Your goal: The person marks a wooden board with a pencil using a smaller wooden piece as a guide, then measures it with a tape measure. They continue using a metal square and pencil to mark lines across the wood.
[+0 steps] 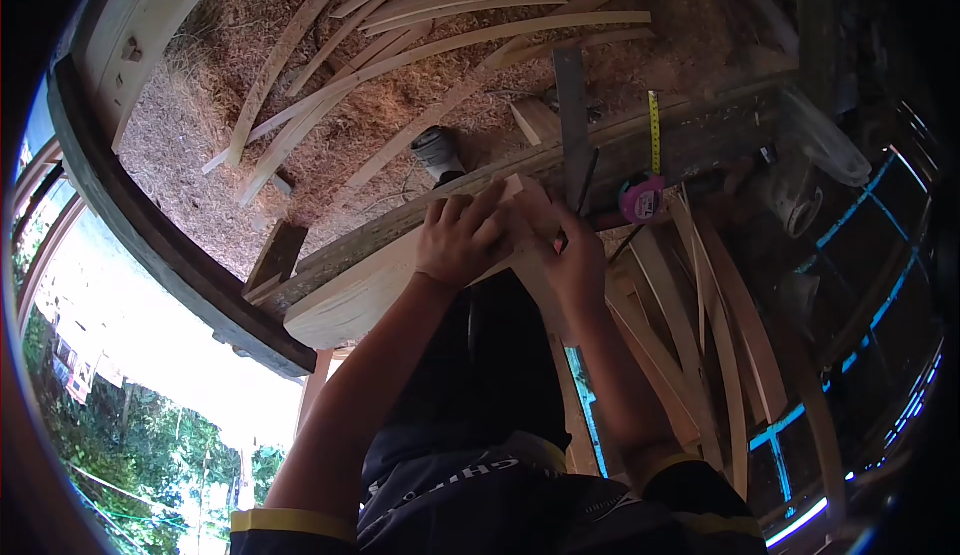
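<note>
Touching wooden board (365,293) — left hand (455,240), fingers loosely bent.

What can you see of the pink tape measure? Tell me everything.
The tape measure has a rounded pink case, seemingly plastic, with a pale printed label on its face. A short length of yellow blade with dark markings is out, pointing toward the top of the picture and passing over the wooden beam. It lies right of the right hand, apparently untouched; its underside is hidden.
</note>
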Action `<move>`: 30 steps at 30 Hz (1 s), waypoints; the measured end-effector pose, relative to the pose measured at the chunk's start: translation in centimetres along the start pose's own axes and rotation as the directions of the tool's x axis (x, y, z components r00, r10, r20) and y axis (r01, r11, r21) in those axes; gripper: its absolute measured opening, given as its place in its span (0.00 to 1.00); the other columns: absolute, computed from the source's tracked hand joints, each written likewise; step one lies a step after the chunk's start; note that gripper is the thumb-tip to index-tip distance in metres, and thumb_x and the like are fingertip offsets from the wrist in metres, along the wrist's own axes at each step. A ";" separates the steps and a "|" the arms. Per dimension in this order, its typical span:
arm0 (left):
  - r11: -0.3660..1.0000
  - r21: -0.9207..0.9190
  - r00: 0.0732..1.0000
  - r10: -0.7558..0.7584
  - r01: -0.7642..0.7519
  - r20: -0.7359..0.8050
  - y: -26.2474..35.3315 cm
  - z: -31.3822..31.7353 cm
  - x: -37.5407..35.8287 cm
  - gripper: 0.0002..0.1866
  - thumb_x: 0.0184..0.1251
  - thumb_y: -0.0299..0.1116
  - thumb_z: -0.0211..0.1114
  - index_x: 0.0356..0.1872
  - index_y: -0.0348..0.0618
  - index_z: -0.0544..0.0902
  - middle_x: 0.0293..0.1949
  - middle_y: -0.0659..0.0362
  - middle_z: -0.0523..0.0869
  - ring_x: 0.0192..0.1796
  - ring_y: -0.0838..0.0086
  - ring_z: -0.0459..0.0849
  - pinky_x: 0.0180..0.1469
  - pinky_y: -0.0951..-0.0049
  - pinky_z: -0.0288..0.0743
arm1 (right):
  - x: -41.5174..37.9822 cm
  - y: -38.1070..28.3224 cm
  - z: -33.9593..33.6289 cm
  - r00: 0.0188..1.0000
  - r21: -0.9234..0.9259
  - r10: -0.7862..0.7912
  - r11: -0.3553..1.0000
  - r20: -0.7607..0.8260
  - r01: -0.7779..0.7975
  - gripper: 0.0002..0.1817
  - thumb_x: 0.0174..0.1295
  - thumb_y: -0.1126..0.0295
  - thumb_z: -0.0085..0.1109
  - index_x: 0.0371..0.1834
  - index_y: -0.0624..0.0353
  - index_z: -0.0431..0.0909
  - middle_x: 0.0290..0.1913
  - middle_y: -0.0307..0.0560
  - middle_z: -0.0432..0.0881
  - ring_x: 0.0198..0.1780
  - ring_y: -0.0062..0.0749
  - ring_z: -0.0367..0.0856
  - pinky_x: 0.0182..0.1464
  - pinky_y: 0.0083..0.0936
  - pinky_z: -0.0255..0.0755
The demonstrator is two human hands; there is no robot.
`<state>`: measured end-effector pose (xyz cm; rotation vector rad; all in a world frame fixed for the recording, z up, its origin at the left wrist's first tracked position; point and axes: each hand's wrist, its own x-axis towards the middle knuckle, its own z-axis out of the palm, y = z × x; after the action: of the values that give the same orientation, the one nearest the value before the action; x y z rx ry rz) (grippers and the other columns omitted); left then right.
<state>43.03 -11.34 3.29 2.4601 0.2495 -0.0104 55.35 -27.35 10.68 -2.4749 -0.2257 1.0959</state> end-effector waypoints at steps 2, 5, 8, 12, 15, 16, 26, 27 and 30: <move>1.000 -0.001 1.000 -0.022 0.022 -0.009 0.2 -0.2 0.2 0.34 0.64 0.53 0.81 0.72 0.65 0.82 0.78 0.65 0.84 0.59 0.60 0.87 0.62 0.53 0.82 | 0.0 0.2 -0.1 1.000 0.016 -0.010 1.000 0.006 0.009 0.40 0.65 0.79 0.77 0.84 0.55 0.77 0.70 0.65 0.88 0.72 0.64 0.87 0.69 0.50 0.84; 0.999 0.043 0.999 -0.007 0.005 0.048 0.4 -0.7 0.5 0.34 0.63 0.54 0.80 0.72 0.69 0.86 0.77 0.66 0.85 0.58 0.62 0.88 0.63 0.53 0.82 | -0.2 0.5 0.3 1.000 0.053 -0.012 0.999 -0.013 0.013 0.40 0.66 0.78 0.76 0.83 0.55 0.77 0.71 0.65 0.88 0.73 0.63 0.87 0.70 0.49 0.84; 0.997 0.077 0.998 -0.022 0.017 0.062 0.6 -0.5 0.5 0.32 0.62 0.53 0.79 0.70 0.72 0.88 0.77 0.67 0.86 0.57 0.63 0.88 0.64 0.55 0.83 | -0.5 0.8 0.6 0.997 0.106 -0.039 0.993 -0.071 0.046 0.39 0.66 0.78 0.76 0.83 0.56 0.78 0.71 0.64 0.88 0.74 0.63 0.86 0.71 0.48 0.84; 0.997 0.078 0.995 -0.033 0.026 0.097 0.3 -0.4 0.5 0.31 0.64 0.54 0.78 0.71 0.75 0.86 0.77 0.67 0.85 0.59 0.66 0.88 0.63 0.56 0.81 | -0.7 1.1 0.6 0.999 0.163 0.024 0.986 -0.034 -0.018 0.38 0.67 0.78 0.75 0.83 0.57 0.78 0.72 0.63 0.88 0.75 0.60 0.86 0.73 0.46 0.83; 0.996 -0.058 0.995 -0.066 0.070 0.074 0.3 -1.5 0.9 0.35 0.61 0.49 0.82 0.73 0.67 0.86 0.74 0.66 0.88 0.59 0.62 0.88 0.64 0.55 0.82 | -1.2 2.5 1.8 0.995 0.163 -0.014 0.986 -0.096 0.030 0.34 0.69 0.78 0.75 0.80 0.57 0.80 0.73 0.62 0.88 0.75 0.60 0.87 0.73 0.46 0.84; 0.969 -0.167 0.979 -0.159 0.180 0.130 0.4 -1.8 0.8 0.36 0.61 0.46 0.83 0.73 0.62 0.86 0.72 0.65 0.89 0.60 0.60 0.88 0.65 0.54 0.82 | -1.5 2.9 2.3 0.986 0.155 -0.054 0.985 -0.158 0.079 0.31 0.70 0.78 0.76 0.77 0.56 0.82 0.75 0.62 0.87 0.74 0.61 0.87 0.72 0.47 0.84; 0.835 -0.476 0.953 -0.175 0.276 0.247 -1.5 -3.3 3.2 0.28 0.61 0.33 0.87 0.64 0.52 0.90 0.69 0.62 0.93 0.60 0.54 0.87 0.68 0.56 0.79 | -3.3 4.5 5.6 0.945 0.072 -0.185 0.975 -0.269 0.211 0.13 0.74 0.82 0.71 0.59 0.62 0.90 0.80 0.70 0.81 0.76 0.62 0.86 0.67 0.44 0.88; 0.832 -0.478 0.951 -0.177 0.282 0.253 -1.5 -3.2 3.1 0.28 0.61 0.33 0.87 0.64 0.52 0.90 0.69 0.62 0.93 0.60 0.54 0.87 0.68 0.56 0.79 | -3.5 4.5 5.8 0.942 0.076 -0.187 0.973 -0.279 0.216 0.13 0.75 0.82 0.72 0.59 0.61 0.90 0.81 0.70 0.80 0.77 0.62 0.86 0.67 0.44 0.88; 0.829 -0.475 0.947 -0.188 0.295 0.260 -1.6 -3.2 3.1 0.27 0.60 0.34 0.88 0.63 0.54 0.91 0.69 0.62 0.93 0.61 0.55 0.87 0.68 0.57 0.79 | -3.6 4.7 6.0 0.937 0.086 -0.189 0.971 -0.293 0.222 0.12 0.75 0.81 0.72 0.59 0.60 0.91 0.81 0.70 0.79 0.78 0.62 0.85 0.65 0.44 0.89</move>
<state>45.64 -7.59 4.53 1.8656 0.4172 -0.2722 48.42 -30.77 7.41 -2.4014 -0.3153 0.6407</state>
